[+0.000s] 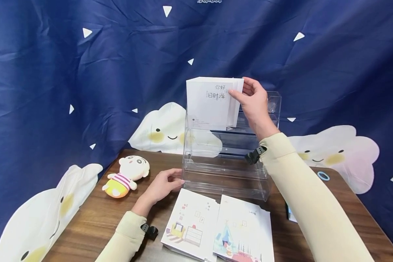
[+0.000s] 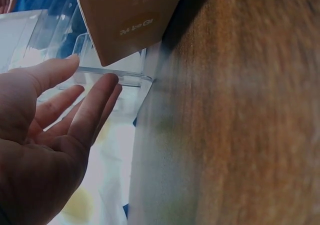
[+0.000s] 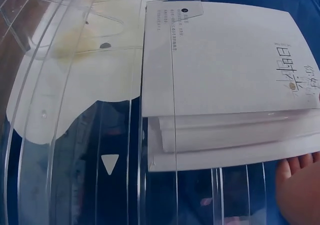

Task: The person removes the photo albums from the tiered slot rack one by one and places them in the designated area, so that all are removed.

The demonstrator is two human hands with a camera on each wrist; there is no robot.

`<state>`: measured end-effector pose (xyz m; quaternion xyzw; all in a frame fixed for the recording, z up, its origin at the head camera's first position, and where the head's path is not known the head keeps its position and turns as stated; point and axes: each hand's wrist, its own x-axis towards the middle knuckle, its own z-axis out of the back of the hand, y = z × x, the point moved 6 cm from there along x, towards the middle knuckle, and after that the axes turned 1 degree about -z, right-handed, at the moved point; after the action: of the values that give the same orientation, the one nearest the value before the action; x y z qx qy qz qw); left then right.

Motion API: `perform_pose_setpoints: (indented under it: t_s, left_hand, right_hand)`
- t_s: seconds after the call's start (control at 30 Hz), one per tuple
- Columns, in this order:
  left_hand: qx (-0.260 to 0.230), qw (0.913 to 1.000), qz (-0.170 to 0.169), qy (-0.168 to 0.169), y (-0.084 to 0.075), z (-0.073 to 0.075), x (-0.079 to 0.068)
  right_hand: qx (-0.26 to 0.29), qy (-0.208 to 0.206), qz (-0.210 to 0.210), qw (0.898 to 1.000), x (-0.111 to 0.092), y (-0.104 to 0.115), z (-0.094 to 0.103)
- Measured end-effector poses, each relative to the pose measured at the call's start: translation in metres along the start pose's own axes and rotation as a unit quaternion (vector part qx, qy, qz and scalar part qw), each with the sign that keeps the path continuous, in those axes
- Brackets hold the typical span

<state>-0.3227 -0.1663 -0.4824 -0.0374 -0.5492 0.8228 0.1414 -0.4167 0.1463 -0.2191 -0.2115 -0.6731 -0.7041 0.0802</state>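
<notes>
My right hand [image 1: 253, 102] grips the right edge of a thick white booklet [image 1: 207, 103] with dark lettering, thumb on its front and fingers behind. The booklet stands upright at the top tier of a clear stepped display rack [image 1: 226, 187]. In the right wrist view, the white booklet [image 3: 225, 60] shows layered edges, its lower end behind a clear lip. My left hand [image 1: 162, 187] is at the rack's lower left corner, fingertips right at its edge. The left wrist view shows those fingers extended, thumb apart, beside the clear edge [image 2: 120, 75].
Two illustrated white booklets [image 1: 191, 222] [image 1: 243, 229] lie before the rack. A plush doll [image 1: 126, 176] is to the left on the wooden table [image 1: 85, 225]. A light blue ring [image 1: 323, 176] lies at the right. A blue cloud-patterned curtain [image 1: 134, 54] hangs behind.
</notes>
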Motion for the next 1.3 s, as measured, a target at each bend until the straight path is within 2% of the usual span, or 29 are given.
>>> perform_pose_setpoints:
  t_s: [0.37,0.73,1.3]
  left_hand:
    - [-0.011,0.9999,0.003,0.003,0.002,-0.003,0.003]
    - [0.006,1.0,0.005,0.003,0.002,-0.003,0.002]
    - [0.024,0.9997,0.0,-0.005,0.003,0.002,0.002]
  right_hand:
    - [0.026,-0.017,0.005,1.0,0.005,-0.001,-0.008]
    - [0.064,-0.023,-0.003,0.998,0.006,-0.004,-0.014]
    - [0.091,-0.037,-0.001,0.995,0.007,0.0,-0.019]
